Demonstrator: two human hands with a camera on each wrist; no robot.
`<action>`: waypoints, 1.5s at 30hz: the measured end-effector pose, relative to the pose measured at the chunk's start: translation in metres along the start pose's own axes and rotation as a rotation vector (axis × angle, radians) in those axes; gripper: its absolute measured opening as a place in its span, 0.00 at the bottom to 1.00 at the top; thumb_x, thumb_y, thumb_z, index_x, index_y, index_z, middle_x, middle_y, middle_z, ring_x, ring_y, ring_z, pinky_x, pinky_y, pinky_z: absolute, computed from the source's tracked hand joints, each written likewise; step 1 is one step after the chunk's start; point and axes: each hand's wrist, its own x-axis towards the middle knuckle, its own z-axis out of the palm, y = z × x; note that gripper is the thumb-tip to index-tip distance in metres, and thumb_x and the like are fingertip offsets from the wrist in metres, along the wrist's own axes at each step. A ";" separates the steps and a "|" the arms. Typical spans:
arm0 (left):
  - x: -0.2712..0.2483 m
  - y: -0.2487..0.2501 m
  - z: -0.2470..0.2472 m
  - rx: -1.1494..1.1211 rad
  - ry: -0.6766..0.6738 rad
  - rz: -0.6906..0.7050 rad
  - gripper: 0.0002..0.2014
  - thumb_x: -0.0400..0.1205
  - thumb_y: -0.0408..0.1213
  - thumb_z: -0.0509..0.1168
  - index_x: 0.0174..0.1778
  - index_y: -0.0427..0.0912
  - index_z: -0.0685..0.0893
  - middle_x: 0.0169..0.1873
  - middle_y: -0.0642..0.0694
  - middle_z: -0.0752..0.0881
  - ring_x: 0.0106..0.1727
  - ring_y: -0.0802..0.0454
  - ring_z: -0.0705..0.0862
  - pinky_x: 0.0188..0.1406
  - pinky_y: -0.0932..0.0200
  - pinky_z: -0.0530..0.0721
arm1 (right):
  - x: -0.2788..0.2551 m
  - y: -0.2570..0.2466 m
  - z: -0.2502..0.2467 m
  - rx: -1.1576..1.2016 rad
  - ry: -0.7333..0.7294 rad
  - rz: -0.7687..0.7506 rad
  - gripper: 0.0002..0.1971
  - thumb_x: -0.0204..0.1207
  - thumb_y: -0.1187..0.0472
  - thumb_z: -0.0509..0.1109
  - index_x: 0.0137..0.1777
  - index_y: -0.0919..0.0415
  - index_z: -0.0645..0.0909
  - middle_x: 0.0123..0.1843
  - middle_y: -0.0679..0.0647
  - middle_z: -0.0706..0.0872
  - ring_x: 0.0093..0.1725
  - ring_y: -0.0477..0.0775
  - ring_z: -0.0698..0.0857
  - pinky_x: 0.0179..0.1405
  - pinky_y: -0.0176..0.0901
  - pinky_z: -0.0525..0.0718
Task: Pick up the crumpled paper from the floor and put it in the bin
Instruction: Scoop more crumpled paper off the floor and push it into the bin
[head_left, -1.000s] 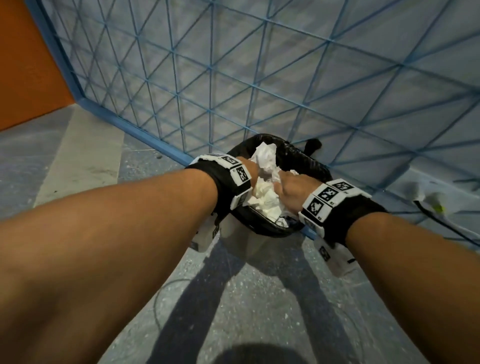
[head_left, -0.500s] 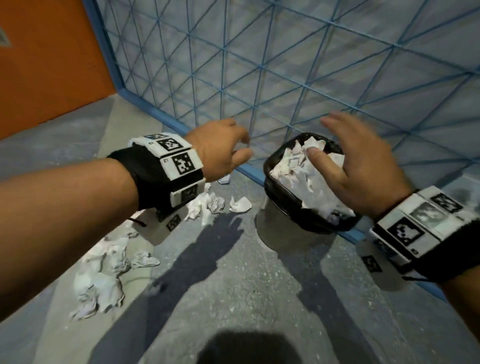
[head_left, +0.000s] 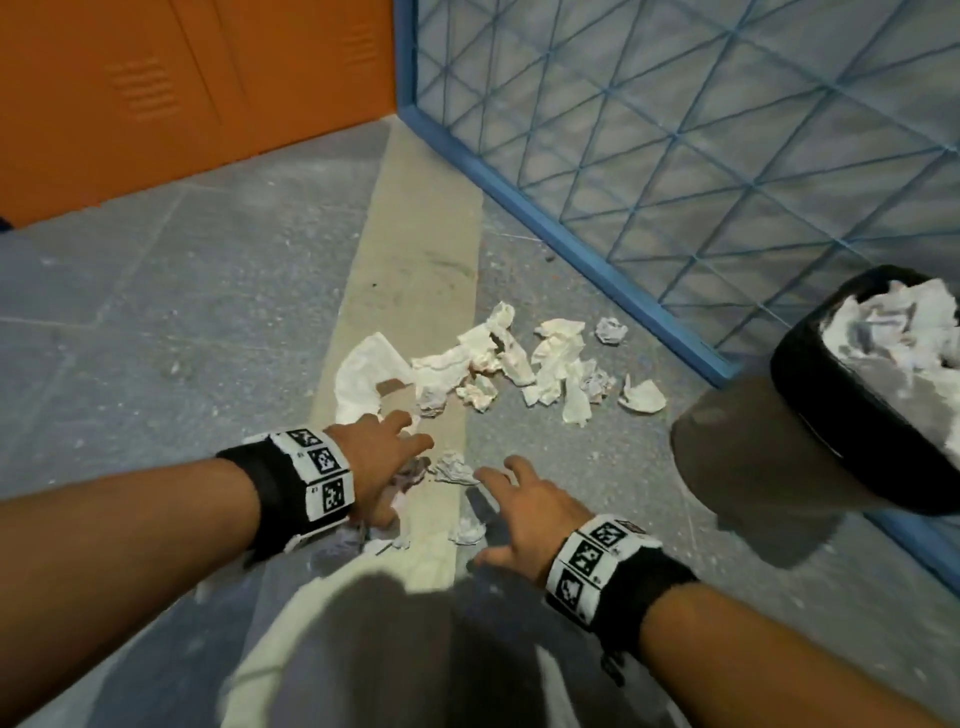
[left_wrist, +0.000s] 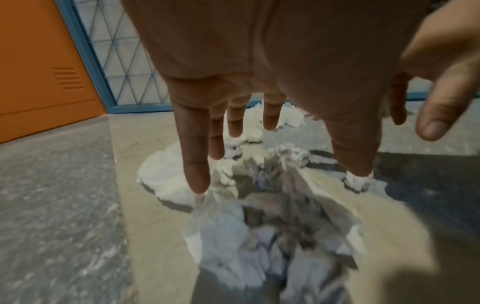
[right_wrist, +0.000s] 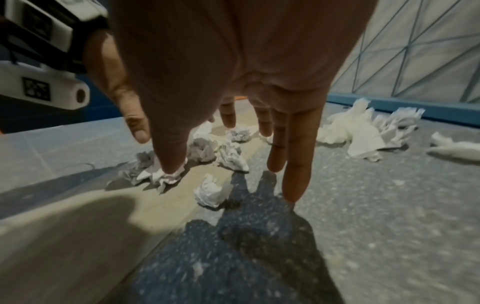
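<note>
Several crumpled white paper pieces (head_left: 524, 358) lie scattered on the grey floor near the blue mesh partition. A small crumpled ball (head_left: 454, 467) lies between my two hands. My left hand (head_left: 387, 462) hovers palm down with fingers spread over a paper heap (left_wrist: 259, 242), holding nothing. My right hand (head_left: 519, 504) also hangs open above the floor, a paper ball (right_wrist: 210, 193) just below its fingers (right_wrist: 296, 164). The black bin (head_left: 810, 395), heaped with white paper (head_left: 904, 332), stands at the far right.
A blue-framed mesh partition (head_left: 675, 156) runs behind the papers and the bin. Orange lockers (head_left: 156, 104) close the back left. A pale strip (head_left: 410, 260) crosses the grey floor. My shadow falls on the floor at the bottom.
Both hands left the bin, swung left and dropped low over the paper on the floor. The view turned left, so the bin now sits at the right edge.
</note>
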 end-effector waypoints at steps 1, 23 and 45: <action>0.002 -0.001 0.009 -0.007 0.006 0.018 0.48 0.61 0.63 0.74 0.74 0.56 0.60 0.72 0.44 0.64 0.65 0.37 0.76 0.55 0.39 0.84 | 0.011 -0.005 0.006 0.017 0.005 0.014 0.46 0.64 0.43 0.77 0.77 0.44 0.52 0.80 0.58 0.54 0.68 0.70 0.75 0.66 0.63 0.78; 0.011 0.012 -0.005 -0.129 0.305 0.110 0.15 0.81 0.47 0.60 0.63 0.50 0.75 0.64 0.45 0.72 0.60 0.44 0.77 0.59 0.49 0.80 | -0.008 0.002 -0.019 0.181 0.226 -0.112 0.10 0.76 0.60 0.66 0.56 0.55 0.73 0.59 0.54 0.74 0.54 0.63 0.81 0.56 0.50 0.81; 0.079 0.321 -0.245 -0.213 0.486 0.347 0.31 0.80 0.44 0.65 0.78 0.42 0.61 0.77 0.39 0.63 0.71 0.33 0.74 0.65 0.45 0.75 | -0.180 0.269 -0.152 0.066 0.771 0.426 0.11 0.74 0.55 0.71 0.53 0.58 0.84 0.52 0.62 0.88 0.53 0.64 0.86 0.50 0.48 0.81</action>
